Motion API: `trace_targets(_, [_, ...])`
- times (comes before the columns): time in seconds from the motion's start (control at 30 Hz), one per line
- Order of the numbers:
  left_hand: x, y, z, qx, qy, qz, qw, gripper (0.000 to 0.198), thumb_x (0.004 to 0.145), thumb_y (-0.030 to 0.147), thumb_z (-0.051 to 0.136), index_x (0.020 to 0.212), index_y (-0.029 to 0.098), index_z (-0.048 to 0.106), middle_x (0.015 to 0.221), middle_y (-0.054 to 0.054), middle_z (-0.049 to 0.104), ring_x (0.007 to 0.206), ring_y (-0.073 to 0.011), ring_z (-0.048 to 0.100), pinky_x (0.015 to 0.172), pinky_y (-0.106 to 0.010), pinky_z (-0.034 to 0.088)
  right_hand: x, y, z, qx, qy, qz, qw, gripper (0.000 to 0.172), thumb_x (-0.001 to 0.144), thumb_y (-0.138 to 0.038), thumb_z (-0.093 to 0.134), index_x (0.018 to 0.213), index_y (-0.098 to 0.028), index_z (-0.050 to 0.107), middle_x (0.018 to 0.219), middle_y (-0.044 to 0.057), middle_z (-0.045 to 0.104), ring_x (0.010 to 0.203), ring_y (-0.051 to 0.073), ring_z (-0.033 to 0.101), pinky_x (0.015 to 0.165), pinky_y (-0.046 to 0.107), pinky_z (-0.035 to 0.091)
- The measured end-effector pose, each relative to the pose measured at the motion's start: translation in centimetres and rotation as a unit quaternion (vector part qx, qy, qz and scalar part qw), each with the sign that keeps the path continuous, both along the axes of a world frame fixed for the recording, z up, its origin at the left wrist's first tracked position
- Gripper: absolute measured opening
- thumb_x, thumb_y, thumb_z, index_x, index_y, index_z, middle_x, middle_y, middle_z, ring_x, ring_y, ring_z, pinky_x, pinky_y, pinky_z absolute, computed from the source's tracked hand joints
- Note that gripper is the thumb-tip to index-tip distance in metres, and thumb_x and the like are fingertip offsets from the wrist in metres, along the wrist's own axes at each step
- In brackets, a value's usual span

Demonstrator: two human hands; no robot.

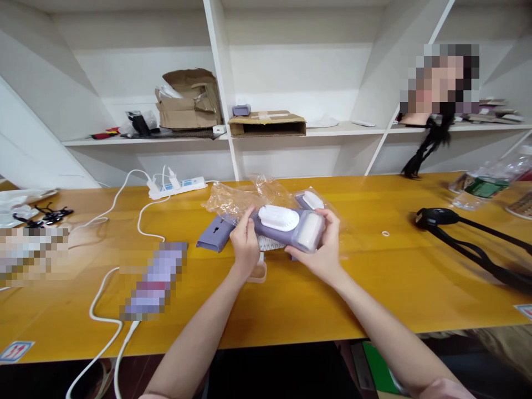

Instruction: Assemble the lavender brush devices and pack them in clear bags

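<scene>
Both my hands hold a purple handheld device (286, 228) with a white bristled brush head on top and a white roller end, just above the yellow wooden table (291, 299). My left hand (245, 246) pinches its left end with closed fingers. My right hand (322, 249) wraps around the roller end. Crumpled clear plastic wrapping (241, 199) lies just behind the device. A flat purple piece (216, 234) rests on the table under my left hand's far side, and another purple and white part (311, 200) sits behind the device.
A white power strip (178, 185) with cables trails across the left of the table. A black strap-like item (465, 244) lies at right, a plastic bottle (486, 183) beyond it. Shelves (266, 133) with cardboard boxes stand behind. A mannequin head with dark hair (432, 122) rests on the right shelf.
</scene>
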State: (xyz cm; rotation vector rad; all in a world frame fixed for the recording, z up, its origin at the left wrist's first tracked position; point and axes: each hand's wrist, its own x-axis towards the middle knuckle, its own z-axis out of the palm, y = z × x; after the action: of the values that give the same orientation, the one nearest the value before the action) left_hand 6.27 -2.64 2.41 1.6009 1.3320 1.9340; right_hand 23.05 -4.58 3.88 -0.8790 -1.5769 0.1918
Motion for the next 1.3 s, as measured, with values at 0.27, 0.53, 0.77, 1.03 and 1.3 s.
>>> trace_targets(0.27, [-0.7, 0.2, 0.6, 0.006, -0.005, 0.019, 1.000, 0.037, 0.089, 0.024, 0.038, 0.115, 0.013, 0.062, 0.117, -0.012, 0.064, 0.113, -0.0206, 0.057, 0.099, -0.034, 0.041, -1.1, -0.1, -1.2, 0.075, -0.020, 0.013, 0.997, 0.086, 0.055, -0.036, 0.079, 0.124, -0.026, 0.028, 0.117, 0.010, 0.039, 0.113, 0.029, 0.044, 0.095, 0.050, 0.040])
trace_targets(0.53, [-1.0, 0.8, 0.2, -0.038, 0.036, -0.017, 0.998, 0.051, 0.071, 0.004, 0.040, 0.117, 0.013, 0.061, 0.119, -0.009, 0.063, 0.114, -0.0217, 0.056, 0.102, -0.035, 0.040, -0.7, 0.1, -0.8, 0.031, 0.069, -0.041, 0.996, 0.084, 0.057, -0.039, 0.079, 0.125, -0.025, 0.032, 0.121, 0.009, 0.039, 0.115, 0.028, 0.043, 0.096, 0.047, 0.039])
trace_targets(0.77, [-0.9, 0.7, 0.3, -0.053, 0.015, -0.035, 0.998, 0.038, 0.082, 0.017, 0.042, 0.113, 0.012, 0.063, 0.116, -0.011, 0.065, 0.111, -0.0228, 0.058, 0.101, -0.037, 0.041, -1.1, 0.2, -1.5, 0.014, 0.032, -0.026, 0.999, 0.086, 0.056, -0.035, 0.079, 0.126, -0.025, 0.029, 0.120, 0.010, 0.039, 0.112, 0.028, 0.045, 0.095, 0.048, 0.041])
trace_targets(1.03, [-1.0, 0.6, 0.7, -0.025, -0.124, -0.068, 0.990, 0.037, 0.087, 0.033, 0.045, 0.113, 0.012, 0.062, 0.114, -0.013, 0.065, 0.108, -0.0226, 0.060, 0.097, -0.036, 0.043, -1.5, 0.1, -2.1, 0.143, -0.127, 0.005, 0.982, 0.086, 0.061, -0.031, 0.076, 0.129, -0.028, 0.024, 0.117, 0.012, 0.041, 0.111, 0.031, 0.046, 0.090, 0.056, 0.043])
trace_targets(1.3, [0.1, -1.1, 1.4, 0.033, 0.076, -0.010, 0.996, 0.036, 0.089, 0.025, 0.041, 0.118, 0.021, 0.061, 0.123, -0.006, 0.061, 0.117, -0.0207, 0.055, 0.102, -0.035, 0.039, -1.5, -0.1, -2.1, 0.123, -0.121, -0.031, 0.985, 0.083, 0.062, -0.035, 0.075, 0.127, -0.029, 0.024, 0.116, 0.012, 0.042, 0.111, 0.032, 0.048, 0.087, 0.057, 0.045])
